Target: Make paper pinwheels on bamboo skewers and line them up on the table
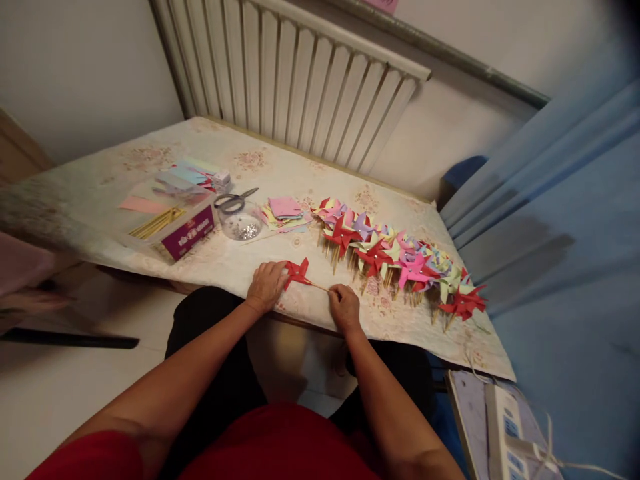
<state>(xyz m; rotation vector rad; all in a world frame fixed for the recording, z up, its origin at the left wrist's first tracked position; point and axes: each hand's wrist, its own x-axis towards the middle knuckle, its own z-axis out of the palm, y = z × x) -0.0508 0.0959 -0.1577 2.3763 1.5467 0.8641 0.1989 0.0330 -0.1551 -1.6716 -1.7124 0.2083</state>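
Warm, dim indoor light with strong distortion at the edges

The light was soft and yellowish, brightest on the radiator (300, 73) and the far part of the table (150, 153), while the near edge of the table and the floor below it lay in shadow. Small glints showed in the clear bowl (241, 223). The left edge of the picture was blurred, the top right corner was dark, and straight lines bent outward as in a wide lens.
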